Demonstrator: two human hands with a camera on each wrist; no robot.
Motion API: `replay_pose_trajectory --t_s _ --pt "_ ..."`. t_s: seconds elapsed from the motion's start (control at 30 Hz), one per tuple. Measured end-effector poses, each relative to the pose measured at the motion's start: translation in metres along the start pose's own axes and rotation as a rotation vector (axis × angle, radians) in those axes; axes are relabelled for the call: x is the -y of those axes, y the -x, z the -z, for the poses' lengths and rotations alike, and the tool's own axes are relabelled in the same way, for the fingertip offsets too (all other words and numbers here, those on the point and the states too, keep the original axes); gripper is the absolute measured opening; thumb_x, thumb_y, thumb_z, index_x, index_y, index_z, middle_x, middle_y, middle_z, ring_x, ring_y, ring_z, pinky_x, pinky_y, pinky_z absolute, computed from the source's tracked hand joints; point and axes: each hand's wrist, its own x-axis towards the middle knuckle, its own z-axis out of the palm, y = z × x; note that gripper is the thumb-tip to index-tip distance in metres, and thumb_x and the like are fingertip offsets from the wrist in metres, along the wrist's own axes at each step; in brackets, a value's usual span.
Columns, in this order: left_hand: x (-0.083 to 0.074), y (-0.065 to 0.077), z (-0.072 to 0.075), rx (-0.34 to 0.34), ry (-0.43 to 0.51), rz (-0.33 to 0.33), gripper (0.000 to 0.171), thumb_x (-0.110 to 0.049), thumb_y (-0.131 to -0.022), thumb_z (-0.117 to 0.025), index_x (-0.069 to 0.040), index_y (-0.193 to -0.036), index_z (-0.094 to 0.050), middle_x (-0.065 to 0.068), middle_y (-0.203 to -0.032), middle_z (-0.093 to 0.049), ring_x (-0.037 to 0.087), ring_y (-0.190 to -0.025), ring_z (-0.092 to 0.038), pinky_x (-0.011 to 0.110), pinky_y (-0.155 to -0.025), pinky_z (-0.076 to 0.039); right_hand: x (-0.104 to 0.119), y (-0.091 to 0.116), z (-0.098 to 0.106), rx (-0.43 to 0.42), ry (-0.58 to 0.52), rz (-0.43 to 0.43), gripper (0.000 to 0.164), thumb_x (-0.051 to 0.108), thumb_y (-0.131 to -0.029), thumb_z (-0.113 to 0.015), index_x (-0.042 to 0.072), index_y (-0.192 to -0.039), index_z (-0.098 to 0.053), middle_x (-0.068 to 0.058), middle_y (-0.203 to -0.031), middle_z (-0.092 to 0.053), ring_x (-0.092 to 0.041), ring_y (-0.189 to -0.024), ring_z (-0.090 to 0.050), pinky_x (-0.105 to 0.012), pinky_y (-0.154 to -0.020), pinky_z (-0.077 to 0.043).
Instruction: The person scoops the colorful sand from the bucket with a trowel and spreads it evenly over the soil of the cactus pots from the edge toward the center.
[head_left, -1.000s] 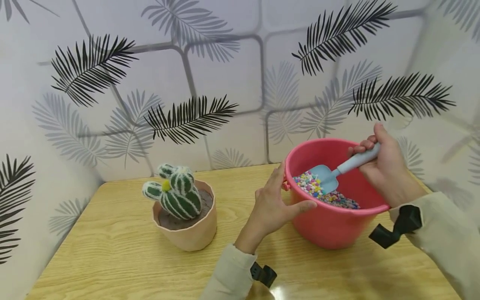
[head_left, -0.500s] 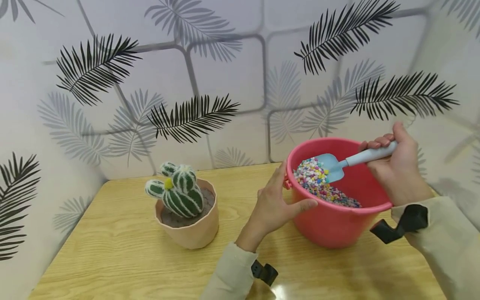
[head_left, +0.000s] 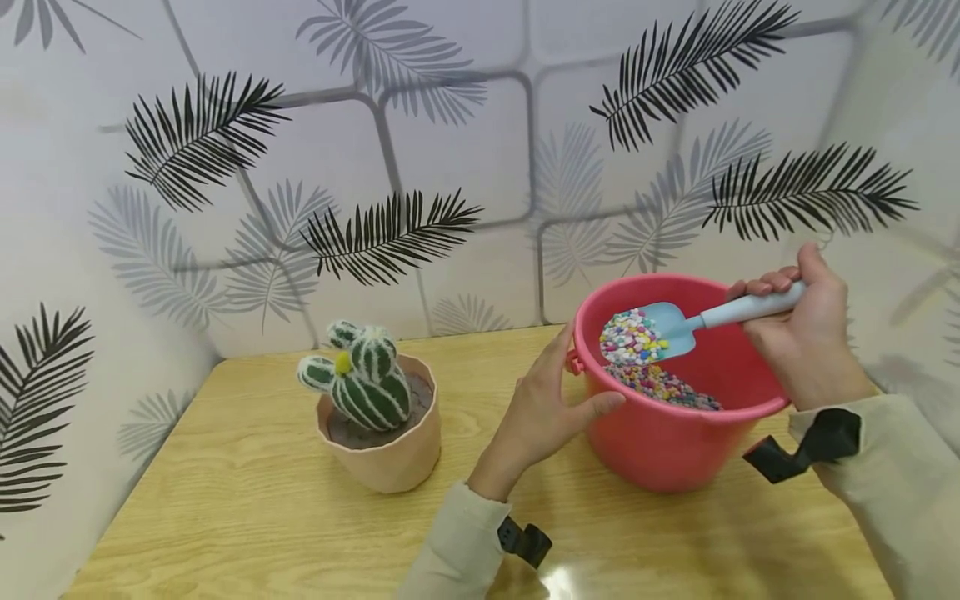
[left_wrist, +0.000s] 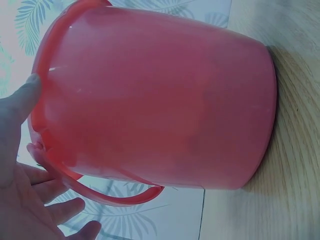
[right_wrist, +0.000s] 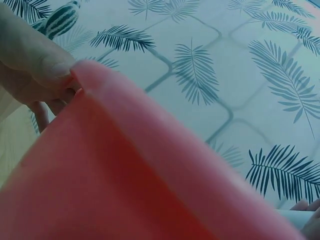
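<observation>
A pink bucket (head_left: pixel 667 450) stands on the table, with small multicoloured pebbles (head_left: pixel 663 387) at its bottom. My right hand (head_left: pixel 806 321) grips the white handle of a light-blue trowel (head_left: pixel 678 337). The trowel's blade carries a heap of pebbles and hangs inside the mouth, above the rest. With thumb and fingers spread, my left hand (head_left: pixel 528 412) steadies the bucket's near left side. In the left wrist view, its thumb (left_wrist: pixel 27 92) touches the rim while the other fingers extend beside the bucket's handle (left_wrist: pixel 120 200). The bucket's wall fills much of the right wrist view, hiding the blade.
To the left on the wooden table (head_left: pixel 247 517) stands a pale peach pot (head_left: pixel 390 462) filled with grey-brown soil. A knitted green-and-white cactus (head_left: pixel 367 392) with a yellow bloom leans in it. Behind the table rises a wall (head_left: pixel 465 150) with a leaf pattern.
My right hand has drawn the trowel up and to the right, lifting a load of pebbles off the heap. The left hand has stayed at the bucket's rim.
</observation>
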Motion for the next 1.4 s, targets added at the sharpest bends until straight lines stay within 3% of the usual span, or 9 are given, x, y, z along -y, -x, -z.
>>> replay_pose_trajectory --t_s 0.3,0.53,0.77,0.97,1.13,1.4 --pt "-0.001 -0.003 0.005 0.003 0.0 -0.051 0.082 -0.042 -0.084 -0.07 -0.02 -0.15 -0.027 -0.005 -0.149 -0.038 0.015 -0.124 -0.046 0.04 -0.101 -0.045 0.005 0.001 -0.001 -0.013 -0.007 -0.001 0.039 0.028 -0.096 -0.056 0.004 -0.067 -0.046 -0.012 -0.057 -0.043 -0.026 -0.054 -0.044 -0.035 -0.072 -0.036" --pt "0.002 0.002 0.009 0.006 0.006 -0.052 0.073 -0.041 -0.088 -0.066 -0.016 -0.148 -0.031 -0.001 -0.149 -0.039 0.019 -0.136 -0.04 0.044 -0.107 -0.039 -0.003 -0.001 0.0 0.037 0.118 0.058 0.034 0.023 -0.097 -0.054 0.004 -0.07 -0.044 -0.011 -0.056 -0.045 -0.025 -0.051 -0.044 -0.033 -0.066 -0.036" --pt "0.003 0.007 0.012 0.014 0.006 -0.039 0.066 -0.038 -0.091 -0.064 -0.015 -0.146 -0.036 0.003 -0.138 -0.047 0.02 -0.125 -0.046 0.043 -0.105 -0.041 -0.005 -0.001 0.003 0.04 0.176 0.081 0.034 0.024 -0.097 -0.053 0.005 -0.071 -0.044 -0.01 -0.056 -0.047 -0.024 -0.052 -0.046 -0.032 -0.07 -0.035" --pt "0.003 0.008 0.012 0.0 0.019 -0.065 0.062 -0.034 -0.091 -0.064 -0.011 -0.143 -0.039 0.005 -0.122 -0.051 0.022 -0.124 -0.045 0.043 -0.106 -0.04 -0.005 -0.001 0.001 0.035 0.158 0.058 0.036 0.024 -0.098 -0.052 0.004 -0.069 -0.044 -0.011 -0.055 -0.047 -0.025 -0.052 -0.045 -0.032 -0.072 -0.034" --pt "0.002 0.008 0.013 0.011 0.03 -0.062 0.062 -0.034 -0.091 -0.063 -0.013 -0.144 -0.037 0.005 -0.134 -0.048 0.026 -0.131 -0.042 0.044 -0.107 -0.038 -0.004 0.0 0.001 0.017 0.159 0.073 0.034 0.023 -0.096 -0.055 0.005 -0.069 -0.045 -0.01 -0.056 -0.047 -0.025 -0.051 -0.045 -0.032 -0.069 -0.036" --pt "0.001 0.009 0.015 0.031 -0.009 -0.046 0.063 -0.034 -0.093 -0.061 -0.011 -0.145 -0.036 0.007 -0.146 -0.042 0.027 -0.131 -0.042 0.045 -0.105 -0.041 0.005 0.003 0.005 -0.015 -0.005 -0.027 0.041 0.026 -0.097 -0.054 0.003 -0.065 -0.043 -0.013 -0.055 -0.044 -0.027 -0.053 -0.043 -0.035 -0.071 -0.037"
